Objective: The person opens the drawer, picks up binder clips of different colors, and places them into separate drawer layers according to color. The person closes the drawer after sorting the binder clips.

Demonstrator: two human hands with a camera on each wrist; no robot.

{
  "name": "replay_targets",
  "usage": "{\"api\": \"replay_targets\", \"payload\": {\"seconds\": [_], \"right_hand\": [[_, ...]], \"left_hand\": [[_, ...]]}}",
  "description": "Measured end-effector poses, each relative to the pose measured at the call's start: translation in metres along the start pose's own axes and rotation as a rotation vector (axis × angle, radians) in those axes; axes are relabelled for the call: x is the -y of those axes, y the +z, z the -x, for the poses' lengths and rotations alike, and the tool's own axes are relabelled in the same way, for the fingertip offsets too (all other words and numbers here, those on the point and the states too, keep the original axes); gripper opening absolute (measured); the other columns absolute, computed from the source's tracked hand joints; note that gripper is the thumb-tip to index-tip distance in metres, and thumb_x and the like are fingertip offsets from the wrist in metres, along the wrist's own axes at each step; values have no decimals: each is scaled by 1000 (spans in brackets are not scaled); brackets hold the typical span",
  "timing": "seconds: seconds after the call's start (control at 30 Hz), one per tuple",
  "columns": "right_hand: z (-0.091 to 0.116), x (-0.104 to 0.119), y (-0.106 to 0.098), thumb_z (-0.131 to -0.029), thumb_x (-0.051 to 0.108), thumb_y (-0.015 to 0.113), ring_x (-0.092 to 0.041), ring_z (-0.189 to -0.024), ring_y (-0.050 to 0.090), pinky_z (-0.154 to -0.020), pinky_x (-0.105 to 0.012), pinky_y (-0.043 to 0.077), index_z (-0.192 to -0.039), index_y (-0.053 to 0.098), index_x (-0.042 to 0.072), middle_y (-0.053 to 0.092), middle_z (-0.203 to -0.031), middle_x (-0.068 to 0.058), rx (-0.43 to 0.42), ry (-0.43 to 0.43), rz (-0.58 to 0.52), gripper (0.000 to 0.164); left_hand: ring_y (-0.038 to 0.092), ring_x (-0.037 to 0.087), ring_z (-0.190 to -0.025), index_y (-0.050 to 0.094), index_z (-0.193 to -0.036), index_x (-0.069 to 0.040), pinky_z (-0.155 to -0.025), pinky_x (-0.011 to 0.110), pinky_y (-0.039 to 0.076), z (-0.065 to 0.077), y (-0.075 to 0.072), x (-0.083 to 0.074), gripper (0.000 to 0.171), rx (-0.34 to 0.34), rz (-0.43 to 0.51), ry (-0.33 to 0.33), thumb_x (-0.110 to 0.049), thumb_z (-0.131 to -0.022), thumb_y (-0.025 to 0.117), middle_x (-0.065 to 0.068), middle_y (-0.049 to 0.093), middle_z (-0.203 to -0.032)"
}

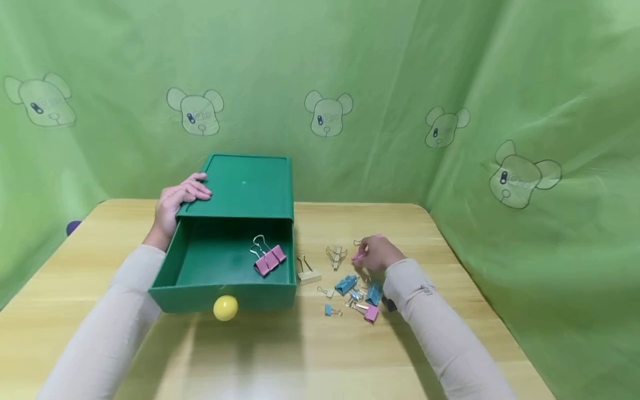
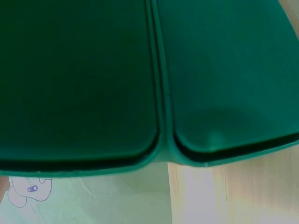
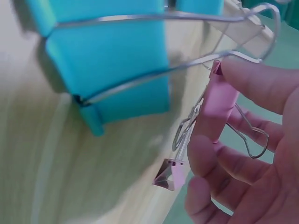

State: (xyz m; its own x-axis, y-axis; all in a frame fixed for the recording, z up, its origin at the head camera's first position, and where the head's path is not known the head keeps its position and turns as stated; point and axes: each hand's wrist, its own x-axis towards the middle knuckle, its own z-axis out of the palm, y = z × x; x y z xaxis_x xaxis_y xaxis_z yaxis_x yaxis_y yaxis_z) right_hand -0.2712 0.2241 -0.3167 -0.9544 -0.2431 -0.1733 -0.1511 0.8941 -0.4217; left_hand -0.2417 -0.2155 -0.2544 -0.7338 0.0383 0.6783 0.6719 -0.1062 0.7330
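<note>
Right grip (image 1: 377, 253) is pinching a pink metal binder clip (image 3: 216, 109); I'm resting the unclenched left grip (image 1: 181, 199) on a green plastic drawer unit (image 1: 247, 186).

Pretty off-white long sleeves (image 1: 110, 322)
The right sleeve (image 1: 445, 333) has a tiny dark mark (image 1: 426, 290) near the cuff (image 1: 398, 275), kinda squiggly.

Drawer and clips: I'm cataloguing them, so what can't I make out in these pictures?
Drawer: head view; its rear is hidden beneath the box top.
Held pink clip: head view; the right hand covers much of it.
Large blue clip: right wrist view; the top edge cuts it off.
Dark thing: head view; the right sleeve mostly covers it.
Cuff lettering: head view; too small.
</note>
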Motion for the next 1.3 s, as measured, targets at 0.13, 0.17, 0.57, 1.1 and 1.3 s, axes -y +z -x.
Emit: {"api": "replay_targets", "payload": {"seconds": [0.13,0.17,0.57,1.1,1.3], "right_hand": [[-2,1,-9,-84,21,76,-23,-75,57,-67,-36,50,-97,63,4,61,-83,-8,-36,-16,26,25],[-2,2,-10,-84,22,76,-23,-76,58,-69,-36,50,-98,63,4,62,-84,-8,-36,-13,29,26],[3,13,-14,-85,19,75,-21,-71,57,-57,-30,49,-98,62,3,64,-86,-9,-56,-22,-50,24],[12,20,-24,-84,23,76,-21,-73,60,-62,-32,51,-94,62,7,68,-87,-6,-117,-58,-69,23],[15,24,-26,-84,24,77,-18,-75,61,-66,-33,51,-92,62,8,70,-87,-1,-138,-76,-75,22]], "left_hand": [[50,24,-120,75,-77,-4,-109,34,28,-5,1,1,52,4,12,21,12,-86,27,-2,72,-87],[50,25,-119,76,-77,-4,-109,34,29,-5,0,2,52,4,14,22,13,-85,27,-2,72,-86],[52,19,-117,75,-77,-6,-108,30,30,2,-3,1,53,7,-19,10,14,-85,27,-3,72,-86],[52,23,-118,75,-77,-5,-108,31,30,0,0,4,53,15,4,36,14,-84,26,-2,72,-85],[53,21,-117,75,-77,-5,-107,29,31,1,-1,3,54,19,0,41,15,-84,26,-3,72,-86]]}}
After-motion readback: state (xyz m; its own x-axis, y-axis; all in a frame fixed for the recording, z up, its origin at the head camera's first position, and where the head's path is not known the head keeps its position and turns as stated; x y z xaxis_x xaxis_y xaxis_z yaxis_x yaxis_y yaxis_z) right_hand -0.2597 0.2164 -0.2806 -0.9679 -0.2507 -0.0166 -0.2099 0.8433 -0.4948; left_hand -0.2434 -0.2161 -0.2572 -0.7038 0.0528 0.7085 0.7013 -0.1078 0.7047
